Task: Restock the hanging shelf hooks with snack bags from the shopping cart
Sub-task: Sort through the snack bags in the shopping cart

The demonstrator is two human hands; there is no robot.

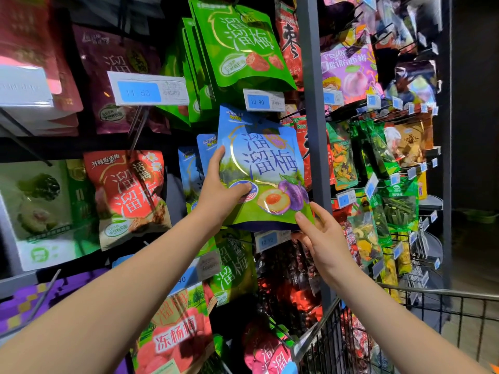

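Hands-on shot at the snack wall. Both arms reach up, and a blue plum bag (270,163) is held upright against the display. It sits just under the upper 10.90 price tag (263,100) and just left of the grey upright post (313,103).

The left grip (220,195) grasps the bag's left edge, with the thumb lying across the front near the round badge and a finger running up the side. The right grip (324,238) pinches the bottom right corner, thumb on the front and the other fingers tucked behind. So both are clamped on the same bag.

The top of the bag is right up near the tag. I honestly can't tell whether its hole is on a hook or not.

A few matching blue bags (194,168) hang just behind it to the left. A stack of green bags (237,49) hangs on the row above. A lower 10.90 tag (271,240) pokes out right below the held bag, close to the right thumb.

Further left there's a red bag (127,195) and a dark purple bag (116,76) with an 11.50 tag (147,89) in front of it. The shopping cart (432,292) sits at bottom right, its wire rim under the right forearm, with red packs visible through the mesh.
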